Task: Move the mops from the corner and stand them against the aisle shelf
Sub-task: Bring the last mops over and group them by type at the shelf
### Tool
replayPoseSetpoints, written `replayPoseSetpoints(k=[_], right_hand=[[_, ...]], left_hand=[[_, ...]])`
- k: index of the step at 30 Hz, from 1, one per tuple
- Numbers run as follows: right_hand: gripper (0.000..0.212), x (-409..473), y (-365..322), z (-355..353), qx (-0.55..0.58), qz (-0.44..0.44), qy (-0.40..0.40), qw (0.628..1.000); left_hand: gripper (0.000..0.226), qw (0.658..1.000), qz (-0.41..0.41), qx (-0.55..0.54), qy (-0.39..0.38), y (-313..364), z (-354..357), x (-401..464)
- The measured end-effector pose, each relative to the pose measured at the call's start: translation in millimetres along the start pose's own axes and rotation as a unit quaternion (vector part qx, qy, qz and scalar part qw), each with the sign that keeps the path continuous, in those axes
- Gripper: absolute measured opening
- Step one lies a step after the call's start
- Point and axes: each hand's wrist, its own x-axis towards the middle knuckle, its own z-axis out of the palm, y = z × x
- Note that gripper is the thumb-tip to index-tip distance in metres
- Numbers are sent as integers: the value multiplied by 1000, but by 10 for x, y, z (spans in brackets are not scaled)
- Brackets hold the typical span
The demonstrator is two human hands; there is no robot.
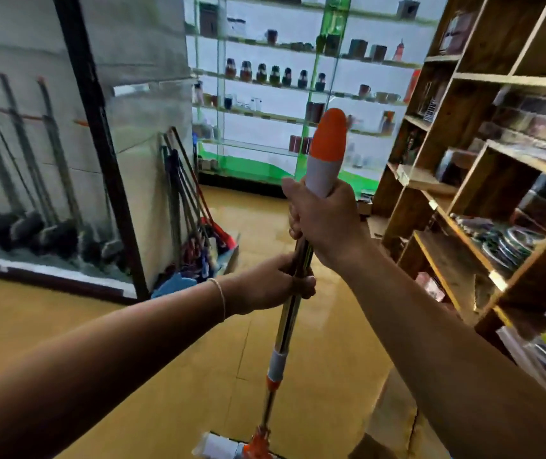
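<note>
Mop in hand: one mop is held upright in mid-aisle, its orange-and-white grip at the top, its head low at the bottom edge of the view, at or just above the floor; which cannot be told.
Right hand: the right hand is wrapped around the base of the grip, fingers closed tight on it.
Left hand: the left hand is clamped lower down on the shiny pole, fingers curled round it.
Corner: a bundle of mops is seen leaning in the corner beside the black-framed panel, well apart from the hands.
Aisle shelf: the wooden aisle shelf runs along the right, near the held mop; no mop is seen resting against it.
Progress: judged early; one mop is in transit, nothing is stood yet, and the corner bundle is left to be fetched.
</note>
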Motion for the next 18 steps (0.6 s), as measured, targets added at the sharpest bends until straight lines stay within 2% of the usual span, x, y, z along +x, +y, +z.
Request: replayPoseSetpoints(k=[5, 11, 18], right_hand=[[31, 692, 182, 161, 21, -15, -61, 998], [31, 1353, 265, 532, 43, -38, -120, 991], [20, 1873, 417, 1263, 54, -93, -190, 976]], left_hand=[[27, 998, -30, 12, 54, -53, -468, 395], [36, 986, -55, -32, 153, -114, -1016, 666], [14, 966, -69, -40, 245, -261, -1703, 625]])
